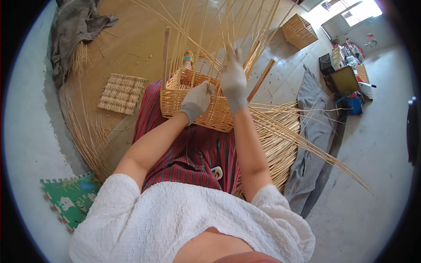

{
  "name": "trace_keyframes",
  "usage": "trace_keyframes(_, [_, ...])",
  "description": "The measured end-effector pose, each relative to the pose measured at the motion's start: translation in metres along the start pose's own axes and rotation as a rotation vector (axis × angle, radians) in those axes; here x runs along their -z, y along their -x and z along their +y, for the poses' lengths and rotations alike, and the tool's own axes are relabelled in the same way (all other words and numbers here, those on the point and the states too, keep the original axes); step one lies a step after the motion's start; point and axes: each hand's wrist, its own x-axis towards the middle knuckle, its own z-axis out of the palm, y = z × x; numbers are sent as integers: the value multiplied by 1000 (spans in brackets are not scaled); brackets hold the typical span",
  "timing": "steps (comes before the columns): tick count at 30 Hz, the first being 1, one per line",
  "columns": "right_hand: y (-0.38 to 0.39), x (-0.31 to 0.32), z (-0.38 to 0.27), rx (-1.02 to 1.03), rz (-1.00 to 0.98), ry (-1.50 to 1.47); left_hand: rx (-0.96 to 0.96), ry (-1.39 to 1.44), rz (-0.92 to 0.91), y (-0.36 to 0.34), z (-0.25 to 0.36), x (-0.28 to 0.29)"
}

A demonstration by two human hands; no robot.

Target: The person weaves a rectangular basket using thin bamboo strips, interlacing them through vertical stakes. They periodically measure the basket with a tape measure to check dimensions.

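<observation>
Basket (221,115), open-topped, is sitting on our lap over red striped cloth (180,175). Tall canes (200,44) are standing up from its walls, wooden posts (165,57) at corners. Our hands are partly blocking the inside, so we can't tell contents. Left hand (198,100), gloved, is gripping near rim, fingers curled closed. Right hand (232,81), gloved, is pointing up among canes, fingers partly straight; we can't tell if it's holding one. Second basket (299,33) is resting on floor (136,22), upper right, interior not showing to us. Cane bundle (276,151) is lying by our right side, beside grey cloth (312,131); loose canes (326,157) are sticking out across both. Woven panel (122,93) is lying left of basket. Upright canes are crowding the space around right hand.
</observation>
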Motion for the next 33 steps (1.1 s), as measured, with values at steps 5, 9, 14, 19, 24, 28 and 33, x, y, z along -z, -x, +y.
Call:
trace_keyframes(5, [3,11,-14,-181,134,-293,32,169,-24,-5,-11,2])
trace_keyframes(9, [122,38,42,-569,215,-680,101,185,-74,-2,1,19])
trace_keyframes(14, [166,88,66,-638,445,-878,-403,188,376,2,32,13])
trace_keyframes(19, [92,73,60,54,394,-161,61,478,-189,-9,40,-54])
trace_keyframes(24, [-7,81,55,106,368,-341,-119,290,47,-12,20,-82])
trace_keyframes(28, [71,86,104,-143,685,-853,-34,473,-52,-3,29,-64])
trace_keyframes(33, [133,111,82,-376,535,-720,-153,701,-222,28,31,-49])
